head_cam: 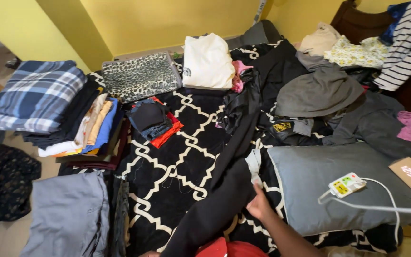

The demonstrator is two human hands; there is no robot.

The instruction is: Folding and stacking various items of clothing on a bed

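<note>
At the upper left of the frame a folded blue plaid shirt point(34, 95) tops a stack of folded clothes point(84, 126). Below it, at the lower left, lies a folded grey garment point(67, 216). Toward the upper middle sit a leopard-print piece point(140, 76) and a folded white shirt point(207, 61), all on a bed with a black-and-white patterned blanket point(167, 166). A long black garment point(234, 162) runs from the upper middle down to the bottom edge. Only a sliver of the left hand point(149, 254) shows at the bottom edge, so its grip cannot be told. The right hand point(259, 205), at lower centre, pinches the black garment's edge. Just right lies a grey pillow point(324, 190) carrying a white power strip point(346, 184), with a heap of unfolded clothes point(329, 90) above it.
</note>
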